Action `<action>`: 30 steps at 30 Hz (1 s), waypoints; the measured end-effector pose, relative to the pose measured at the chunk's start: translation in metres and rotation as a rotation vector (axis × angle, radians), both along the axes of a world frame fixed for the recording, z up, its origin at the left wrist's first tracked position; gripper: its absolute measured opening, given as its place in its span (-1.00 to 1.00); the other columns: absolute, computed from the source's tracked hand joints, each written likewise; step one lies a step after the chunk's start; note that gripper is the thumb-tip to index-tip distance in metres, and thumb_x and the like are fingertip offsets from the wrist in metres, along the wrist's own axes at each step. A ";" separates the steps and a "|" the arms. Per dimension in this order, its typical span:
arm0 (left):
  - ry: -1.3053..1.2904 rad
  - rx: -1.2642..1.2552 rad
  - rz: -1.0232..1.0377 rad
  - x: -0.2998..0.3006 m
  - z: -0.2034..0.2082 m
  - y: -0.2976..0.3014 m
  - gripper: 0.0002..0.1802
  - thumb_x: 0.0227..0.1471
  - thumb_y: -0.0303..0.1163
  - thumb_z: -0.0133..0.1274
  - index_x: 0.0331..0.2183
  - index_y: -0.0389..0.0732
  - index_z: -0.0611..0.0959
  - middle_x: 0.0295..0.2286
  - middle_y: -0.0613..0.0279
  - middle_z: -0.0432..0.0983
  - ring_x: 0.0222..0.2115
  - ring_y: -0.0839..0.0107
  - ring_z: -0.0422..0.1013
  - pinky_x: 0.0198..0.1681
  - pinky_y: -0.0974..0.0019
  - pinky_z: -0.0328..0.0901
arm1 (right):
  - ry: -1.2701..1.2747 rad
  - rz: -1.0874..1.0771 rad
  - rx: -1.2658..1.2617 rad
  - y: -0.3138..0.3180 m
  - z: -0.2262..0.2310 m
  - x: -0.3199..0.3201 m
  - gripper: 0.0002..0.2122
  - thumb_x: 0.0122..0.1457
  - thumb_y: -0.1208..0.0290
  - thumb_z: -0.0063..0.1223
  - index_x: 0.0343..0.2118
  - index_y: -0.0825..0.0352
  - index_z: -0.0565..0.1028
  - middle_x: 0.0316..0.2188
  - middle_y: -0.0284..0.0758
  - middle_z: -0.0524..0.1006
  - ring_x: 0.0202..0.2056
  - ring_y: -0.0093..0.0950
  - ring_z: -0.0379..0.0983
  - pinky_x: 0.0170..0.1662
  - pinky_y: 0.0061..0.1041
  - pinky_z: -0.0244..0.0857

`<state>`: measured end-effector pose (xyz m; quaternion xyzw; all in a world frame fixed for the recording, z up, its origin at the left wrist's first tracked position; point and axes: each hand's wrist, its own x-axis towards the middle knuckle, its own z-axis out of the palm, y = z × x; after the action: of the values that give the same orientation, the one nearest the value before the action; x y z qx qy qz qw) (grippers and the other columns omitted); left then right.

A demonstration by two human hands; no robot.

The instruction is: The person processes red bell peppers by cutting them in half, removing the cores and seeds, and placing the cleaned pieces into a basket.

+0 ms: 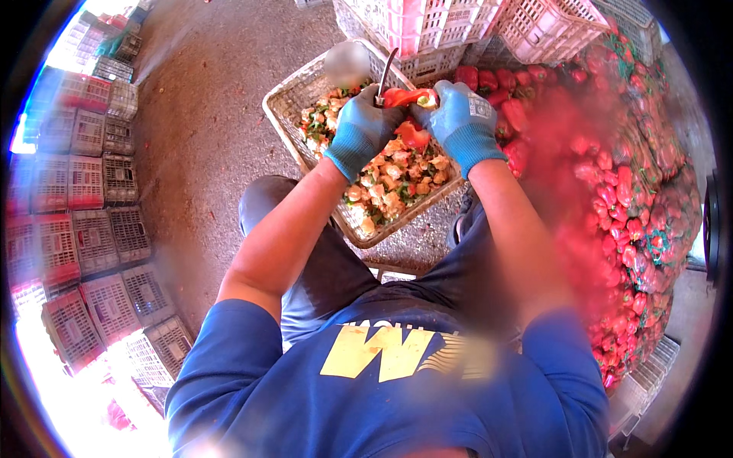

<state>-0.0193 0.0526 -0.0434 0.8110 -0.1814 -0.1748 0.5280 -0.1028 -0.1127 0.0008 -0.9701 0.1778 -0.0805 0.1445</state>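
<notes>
Both my hands wear blue gloves with dark fingertips and meet above a crate. My left hand (365, 122) is closed around a knife, whose thin curved blade (388, 70) points up and away from me. In my right hand (460, 116) is a red bell pepper (406, 97), cut, its pale inside showing near the thumb; the left fingertips also touch it. Another red pepper piece (413, 135) shows just below the hands. Under them the light plastic crate (289, 134) holds many pepper cores (391, 183) with seeds and green stems. The knife's handle is hidden in the glove.
A large heap of red peppers (615, 198) lies to my right, beside netted sacks (672, 191). Pale and pink crates (550, 30) stand beyond my hands. Stacked crates (88, 175) line the far left, across the concrete floor (198, 99). Blurry spots cover parts of the view.
</notes>
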 end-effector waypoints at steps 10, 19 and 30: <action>-0.082 0.020 -0.032 -0.010 0.016 0.006 -0.36 -0.05 -0.24 0.35 0.04 -0.32 0.58 -0.35 0.08 0.70 -0.36 0.44 0.59 -0.27 0.29 0.47 | 0.224 0.019 0.098 -0.004 0.002 0.000 -0.55 0.06 -0.14 0.22 -0.28 0.21 0.66 -0.33 -0.06 0.65 -0.22 -0.06 0.60 -0.14 -0.06 0.45; -0.045 -0.150 -0.093 -0.002 0.018 0.016 -0.37 -0.04 -0.28 0.36 0.06 -0.30 0.60 -0.33 0.12 0.70 -0.36 0.49 0.56 -0.27 0.31 0.47 | 0.091 0.006 0.426 -0.014 -0.013 0.001 -0.58 -0.02 0.04 0.22 -0.26 0.33 0.69 -0.32 0.00 0.66 -0.24 -0.13 0.64 -0.10 -0.22 0.49; -0.137 -0.173 -0.055 0.017 0.014 0.037 -0.45 0.00 -0.36 0.34 0.04 -0.31 0.61 -0.34 0.24 0.68 -0.35 0.57 0.51 -0.26 0.39 0.44 | -0.035 0.013 1.014 -0.016 -0.025 -0.001 -0.68 0.08 0.48 0.18 -0.07 0.33 0.65 -0.40 -0.24 0.67 -0.38 -0.52 0.60 -0.28 -0.48 0.47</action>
<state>-0.0020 0.0897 -0.0291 0.7673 -0.2537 -0.1168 0.5773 -0.1036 -0.1290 -0.0240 -0.7776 0.1860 0.0008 0.6006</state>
